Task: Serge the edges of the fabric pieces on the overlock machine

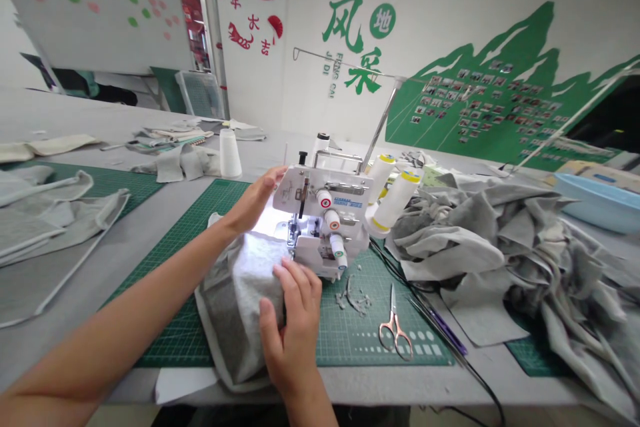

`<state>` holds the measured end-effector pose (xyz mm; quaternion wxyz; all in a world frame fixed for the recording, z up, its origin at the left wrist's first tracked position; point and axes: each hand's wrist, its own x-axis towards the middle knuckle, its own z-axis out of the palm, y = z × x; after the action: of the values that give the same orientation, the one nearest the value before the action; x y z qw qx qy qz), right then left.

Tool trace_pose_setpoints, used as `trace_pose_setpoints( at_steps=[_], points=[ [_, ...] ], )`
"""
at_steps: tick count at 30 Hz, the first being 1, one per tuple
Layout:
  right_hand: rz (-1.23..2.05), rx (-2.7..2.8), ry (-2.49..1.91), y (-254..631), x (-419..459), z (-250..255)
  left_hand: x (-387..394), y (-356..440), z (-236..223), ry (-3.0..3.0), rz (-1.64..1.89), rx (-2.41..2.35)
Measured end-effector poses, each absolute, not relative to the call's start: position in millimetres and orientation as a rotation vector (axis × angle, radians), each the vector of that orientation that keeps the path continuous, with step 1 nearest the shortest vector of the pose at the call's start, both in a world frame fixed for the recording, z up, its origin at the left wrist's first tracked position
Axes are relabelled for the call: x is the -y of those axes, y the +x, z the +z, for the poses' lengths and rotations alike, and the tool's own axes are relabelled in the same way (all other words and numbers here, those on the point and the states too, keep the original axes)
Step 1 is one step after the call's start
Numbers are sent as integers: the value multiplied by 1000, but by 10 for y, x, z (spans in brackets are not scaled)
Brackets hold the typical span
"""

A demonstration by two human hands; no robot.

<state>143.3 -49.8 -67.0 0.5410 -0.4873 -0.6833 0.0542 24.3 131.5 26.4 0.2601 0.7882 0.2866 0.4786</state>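
Note:
A white overlock sewing machine (320, 213) stands in the middle with its lamp lit. Grey fabric (250, 293) with a pale edge lies in front of its needle area and drapes toward the table's front edge. My left hand (257, 200) reaches over the fabric, fingers stretched out against the machine's upper left side; its fingertips are partly hidden. On the fabric, just below the presser foot (293, 233), rests my right hand (296, 320), fingers laid on the cloth and thumb spread apart. White thread cones (397, 200) with yellow tops stand behind the machine's right side.
Copper-handled scissors (395, 330) and fabric scraps (355, 297) lie on the green cutting mat (340, 343). Tweezers (435, 320), a purple tool (453, 337) and black cables sit right of them. A grey fabric heap (465, 247) fills the right; cut pieces (50, 227) lie left.

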Motion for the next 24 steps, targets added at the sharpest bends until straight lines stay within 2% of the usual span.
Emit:
trace_pose_setpoints(
  at_steps=[6,14,19,24],
  points=[
    [146,1627,-1154,1444,498,-673,-863,34,215,2192,1618,-1011],
    [141,1466,-1108,1363,513,-738,-506,-225,-59,2733,1089,-524],
    [520,1157,-1198,1315,589,-810,-550,-254,-144,2733,1035,-520],
    [745,1281,-1297,1305,710,-867,-509,-251,-153,2749,1022,-535]
  ],
)
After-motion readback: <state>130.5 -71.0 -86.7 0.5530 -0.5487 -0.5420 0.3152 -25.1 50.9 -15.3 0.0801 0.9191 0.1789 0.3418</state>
